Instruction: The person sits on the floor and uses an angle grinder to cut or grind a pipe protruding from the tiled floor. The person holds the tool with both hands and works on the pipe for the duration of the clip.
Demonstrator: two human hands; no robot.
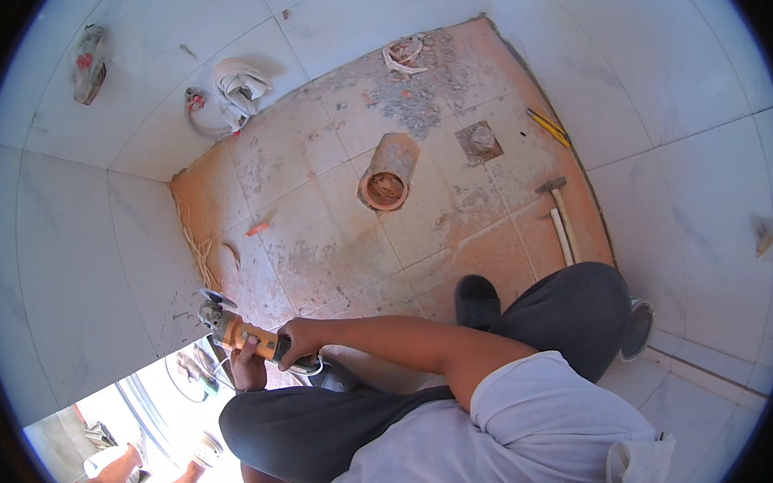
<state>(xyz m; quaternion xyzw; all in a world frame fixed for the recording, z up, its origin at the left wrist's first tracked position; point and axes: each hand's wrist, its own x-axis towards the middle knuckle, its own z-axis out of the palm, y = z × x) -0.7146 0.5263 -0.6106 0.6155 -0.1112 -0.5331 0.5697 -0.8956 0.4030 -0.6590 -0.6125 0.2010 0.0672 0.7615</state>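
Note:
Both my hands are on an orange-and-black angle grinder (253, 338), held off to the left beside the wall's end. Its disc (219, 297) and metal head point away from me, toward the wall. My left hand (248, 364) grips the body from below, its thumb on the orange casing. Around the black rear handle, my right hand (301, 337) is closed, with the arm reaching across my body. A pale cord (316, 368) curls by the rear end. I cannot tell whether the disc touches anything or spins.
A broken-edged round pipe (389, 173) stands up from the dusty tiled floor. Beyond lie rubble (414, 96) and a square drain (479, 142). A hammer (560, 210) and yellow tool (548, 128) lie by the right wall. Another person's bare limbs (119, 478) show at lower left.

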